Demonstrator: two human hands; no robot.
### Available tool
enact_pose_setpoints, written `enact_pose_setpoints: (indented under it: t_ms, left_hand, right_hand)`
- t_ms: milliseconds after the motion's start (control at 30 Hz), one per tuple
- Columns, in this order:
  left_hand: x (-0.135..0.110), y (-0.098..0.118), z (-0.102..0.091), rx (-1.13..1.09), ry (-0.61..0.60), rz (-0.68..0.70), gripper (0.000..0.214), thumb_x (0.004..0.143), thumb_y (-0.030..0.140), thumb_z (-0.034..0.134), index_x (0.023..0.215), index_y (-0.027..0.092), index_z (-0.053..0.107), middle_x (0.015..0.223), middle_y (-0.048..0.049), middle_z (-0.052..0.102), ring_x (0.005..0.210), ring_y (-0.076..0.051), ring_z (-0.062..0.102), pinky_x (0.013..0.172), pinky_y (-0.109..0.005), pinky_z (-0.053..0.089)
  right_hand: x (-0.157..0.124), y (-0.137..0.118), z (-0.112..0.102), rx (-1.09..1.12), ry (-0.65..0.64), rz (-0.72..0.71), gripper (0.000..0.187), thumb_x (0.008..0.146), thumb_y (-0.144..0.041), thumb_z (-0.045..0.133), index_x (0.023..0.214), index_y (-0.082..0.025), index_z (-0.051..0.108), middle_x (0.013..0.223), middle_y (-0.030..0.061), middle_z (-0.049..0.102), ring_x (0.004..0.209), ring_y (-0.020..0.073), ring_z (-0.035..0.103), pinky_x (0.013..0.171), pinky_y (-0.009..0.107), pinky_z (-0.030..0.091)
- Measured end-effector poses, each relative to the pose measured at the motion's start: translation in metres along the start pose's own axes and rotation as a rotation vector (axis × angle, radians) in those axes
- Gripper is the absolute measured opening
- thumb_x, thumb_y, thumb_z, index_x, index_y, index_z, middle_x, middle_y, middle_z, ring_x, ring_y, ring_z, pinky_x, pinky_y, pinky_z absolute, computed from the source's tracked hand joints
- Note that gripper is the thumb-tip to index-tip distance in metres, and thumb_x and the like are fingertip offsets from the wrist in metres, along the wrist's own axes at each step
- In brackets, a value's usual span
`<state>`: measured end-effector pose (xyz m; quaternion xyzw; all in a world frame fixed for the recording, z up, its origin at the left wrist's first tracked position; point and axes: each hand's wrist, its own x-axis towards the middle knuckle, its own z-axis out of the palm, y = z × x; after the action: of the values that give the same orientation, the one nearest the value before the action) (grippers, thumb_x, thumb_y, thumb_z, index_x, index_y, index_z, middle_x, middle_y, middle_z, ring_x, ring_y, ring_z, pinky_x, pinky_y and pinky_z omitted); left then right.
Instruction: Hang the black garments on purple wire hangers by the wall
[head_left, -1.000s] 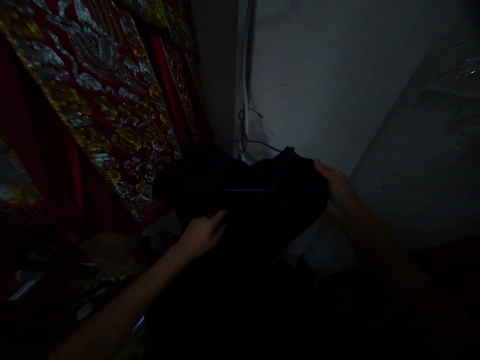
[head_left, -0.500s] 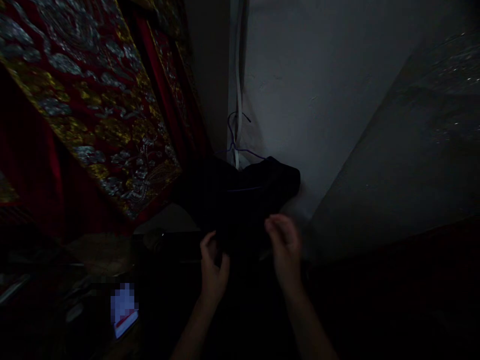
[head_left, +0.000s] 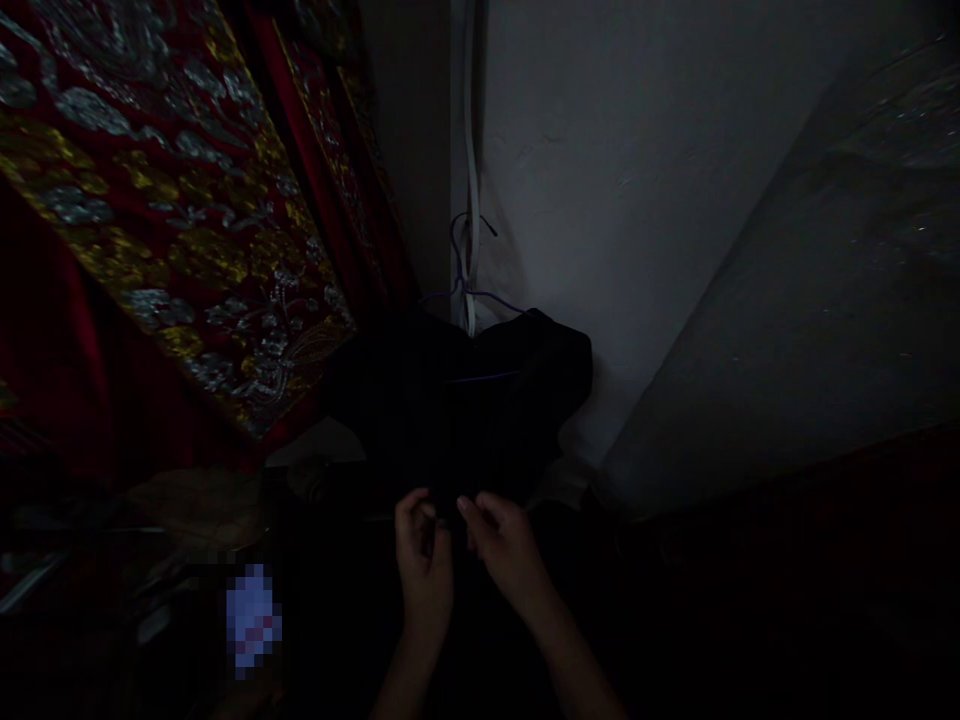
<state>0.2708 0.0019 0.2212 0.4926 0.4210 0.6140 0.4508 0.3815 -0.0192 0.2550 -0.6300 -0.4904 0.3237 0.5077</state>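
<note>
— What were the hands doing?

— The left hand (head_left: 424, 560) and right hand (head_left: 506, 555) sat close together, fingers curled in at the lower edge of the black garment (head_left: 487, 400). It was too dark to tell whether they pinched it.

— And the garment?

— It hung on a purple wire hanger (head_left: 480, 296) in the corner, its outline lost in shadow, with red embroidered cloth (head_left: 187, 220) to its left.

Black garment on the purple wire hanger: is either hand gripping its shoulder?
No, the left hand and right hand meet low at the front of the black garment, well below its shoulders.
</note>
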Motion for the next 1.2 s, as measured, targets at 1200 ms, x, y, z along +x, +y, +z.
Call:
enact_pose_setpoints:
  t_ms: [1200]
  left_hand:
    - [0.022, -0.035, 0.006, 0.383, -0.383, 0.23, 0.021, 0.098, 0.035, 0.049, 0.088, 0.02, 0.059, 0.082, -0.0063, 0.065, 0.077, -0.022, 0.065, 0.073, -0.032, 0.05]
  right_hand:
    - [0.096, -0.128, -0.045, 0.419, 0.167, -0.184, 0.028, 0.073, -0.039, 0.056, 0.06, -0.016, 0.066, 0.035, -0.0057, 0.042, 0.034, 0.0061, 0.033, 0.037, 0.02, 0.024]
